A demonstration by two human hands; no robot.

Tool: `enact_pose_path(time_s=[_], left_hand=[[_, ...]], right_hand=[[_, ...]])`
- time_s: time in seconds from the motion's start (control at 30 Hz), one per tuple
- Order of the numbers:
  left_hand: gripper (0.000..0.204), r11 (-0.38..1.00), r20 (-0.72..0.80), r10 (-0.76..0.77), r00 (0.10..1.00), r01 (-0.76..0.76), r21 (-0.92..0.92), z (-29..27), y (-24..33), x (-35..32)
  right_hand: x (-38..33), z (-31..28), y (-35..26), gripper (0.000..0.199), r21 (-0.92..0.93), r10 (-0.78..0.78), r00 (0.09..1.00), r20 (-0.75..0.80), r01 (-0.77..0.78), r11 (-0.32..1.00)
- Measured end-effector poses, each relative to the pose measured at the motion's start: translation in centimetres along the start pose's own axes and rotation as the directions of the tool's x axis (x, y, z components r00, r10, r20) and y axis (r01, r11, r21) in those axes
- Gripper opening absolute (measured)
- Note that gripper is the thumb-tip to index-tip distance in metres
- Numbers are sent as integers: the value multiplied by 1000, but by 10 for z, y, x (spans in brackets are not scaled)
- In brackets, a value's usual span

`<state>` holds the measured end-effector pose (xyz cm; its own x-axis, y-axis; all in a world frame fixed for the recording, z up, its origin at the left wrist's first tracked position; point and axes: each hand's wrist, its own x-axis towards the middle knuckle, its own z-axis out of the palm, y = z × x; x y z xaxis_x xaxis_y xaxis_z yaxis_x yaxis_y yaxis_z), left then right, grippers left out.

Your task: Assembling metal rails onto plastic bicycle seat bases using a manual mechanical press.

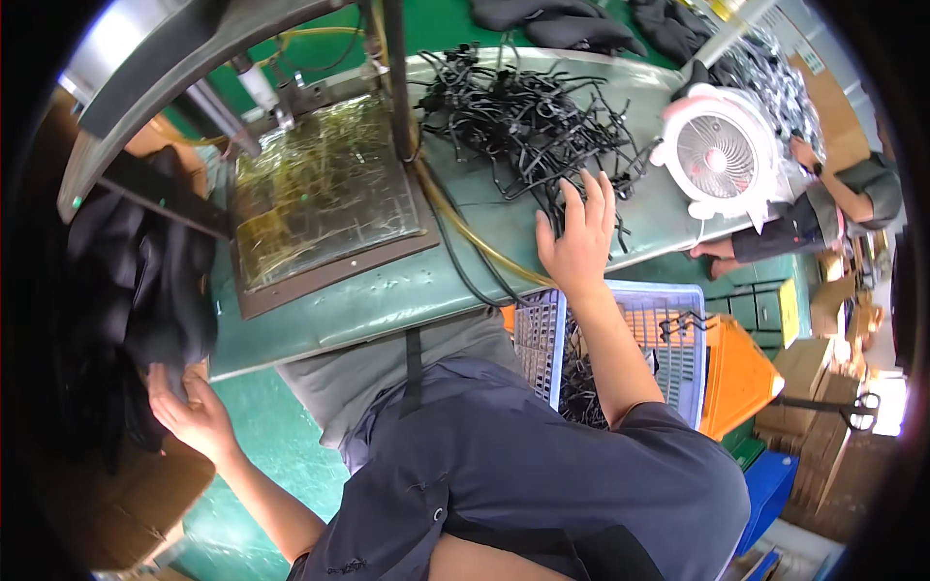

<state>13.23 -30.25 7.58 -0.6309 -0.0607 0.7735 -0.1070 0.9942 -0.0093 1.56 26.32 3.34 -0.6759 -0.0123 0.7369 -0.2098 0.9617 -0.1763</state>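
My right hand reaches over the near edge of a tangled heap of thin black bent strips on the green worktable. Its fingers are spread with nothing visible between them; whether the fingertips touch the strips I cannot tell. Far to the left, my left hand is held low, fingers outstretched, beside a pile of smooth black soft-looking pieces. Its fingertips are at the pile's lower edge, and I see nothing gripped. Between the hands stands a press-like machine frame over a flat plate covered in yellowish clear film.
A white fan stands at the table's right end. Below the edge are a blue-grey plastic basket with black strips and an orange container. A yellow hose crosses the table. Another person works at far right. A cardboard box sits lower left.
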Motion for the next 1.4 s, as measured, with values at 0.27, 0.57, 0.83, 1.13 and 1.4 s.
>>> enact_pose_path(time_s=[0.27,0.57,0.83,1.13,1.4], left_hand=[[75,979,124,-33,992,7,204,59,-51,6],[60,998,67,-54,996,52,39,42,-58,22],[58,874,-96,-465,880,439,-210,-82,-67,29],[83,4,515,-540,666,613,-790,-8,41,35],[72,-58,621,-263,738,630,-774,112,116,1]], right_hand=[[18,7,46,40,-31,-177,982,72,180,983],[33,6,143,33,25,-321,940,118,320,947],[58,-52,83,18,71,167,944,283,-195,978],[102,-7,48,56,-324,526,701,481,-415,850],[84,-34,58,66,-90,463,825,325,-461,883]])
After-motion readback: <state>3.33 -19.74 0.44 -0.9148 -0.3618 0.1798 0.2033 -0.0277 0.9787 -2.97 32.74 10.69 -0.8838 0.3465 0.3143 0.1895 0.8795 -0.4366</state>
